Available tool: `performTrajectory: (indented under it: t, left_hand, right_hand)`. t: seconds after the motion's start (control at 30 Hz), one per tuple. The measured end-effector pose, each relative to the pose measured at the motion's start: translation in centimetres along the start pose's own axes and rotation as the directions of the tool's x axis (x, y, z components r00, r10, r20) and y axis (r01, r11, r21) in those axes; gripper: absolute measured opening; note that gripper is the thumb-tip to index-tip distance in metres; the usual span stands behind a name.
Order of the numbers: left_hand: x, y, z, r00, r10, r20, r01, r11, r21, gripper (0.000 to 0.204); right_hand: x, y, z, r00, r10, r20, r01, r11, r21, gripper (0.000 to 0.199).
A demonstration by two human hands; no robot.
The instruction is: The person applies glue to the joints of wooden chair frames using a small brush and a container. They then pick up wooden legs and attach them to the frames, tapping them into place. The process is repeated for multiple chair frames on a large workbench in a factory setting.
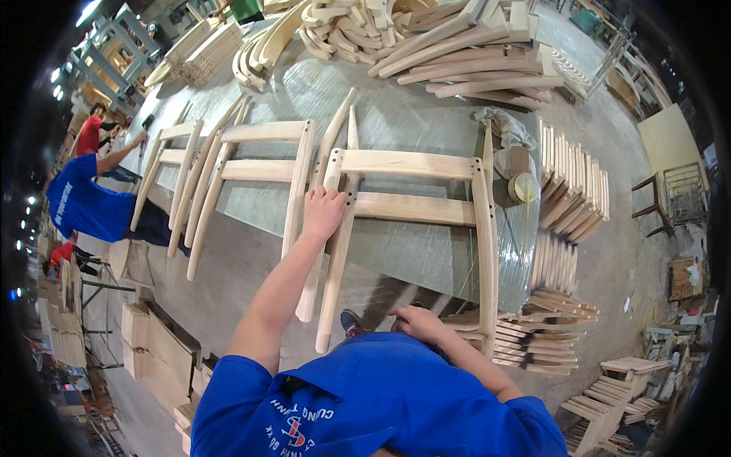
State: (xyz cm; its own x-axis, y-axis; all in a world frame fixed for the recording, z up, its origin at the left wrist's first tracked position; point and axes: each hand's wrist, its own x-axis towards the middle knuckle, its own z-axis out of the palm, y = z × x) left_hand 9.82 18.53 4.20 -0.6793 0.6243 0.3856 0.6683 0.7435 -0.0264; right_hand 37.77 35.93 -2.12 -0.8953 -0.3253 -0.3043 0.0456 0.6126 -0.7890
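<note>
A pale wooden chair frame (411, 165) with two cross rails and two long legs lies on the table in front of me. Dark round holes mark its joints. My left hand (325, 212) grips its left leg, by the end of the lower rail; the fingertips curl over the wood. Close to my body, at the table's near edge, my right hand (417, 321) hangs in the air apart from the frame. One finger stretches out and nothing shows in it; the other fingers are partly hidden. A similar chair frame (263, 169) stands just left of it.
More frames (180, 156) line the table (289, 99) leftward. Piles of curved wooden parts (472, 53) cover its far side. A round container (523, 188) and a cloth (506, 128) sit at the right edge. Stacked wood (567, 183) stands beyond. A co-worker in blue (91, 198) holds a hammer (147, 122).
</note>
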Motion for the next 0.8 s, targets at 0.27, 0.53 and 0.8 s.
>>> performTrajectory:
  t: [0.27, 0.53, 0.8]
  left_hand:
    - [3.0, -0.6, -0.2, 0.881, 0.368, 0.297, -0.434, 0.879, 0.197, 0.009]
    - [4.6, 2.0, -0.2, 0.822, 0.146, 0.551, -0.308, 0.927, 0.213, 0.014]
    - [5.2, 2.6, -0.6, 0.804, 0.064, 0.592, -0.185, 0.972, 0.147, 0.013]
  right_hand:
    - [-1.1, 0.0, -6.6, 0.988, 0.012, -0.152, 0.014, 0.986, 0.168, 0.031]
    - [-3.0, -0.5, -9.9, 0.959, 0.046, -0.281, 0.035, 0.96, 0.278, 0.03]
    - [-6.4, 1.5, -10.9, 0.921, 0.104, -0.376, 0.083, 0.89, 0.449, 0.027]
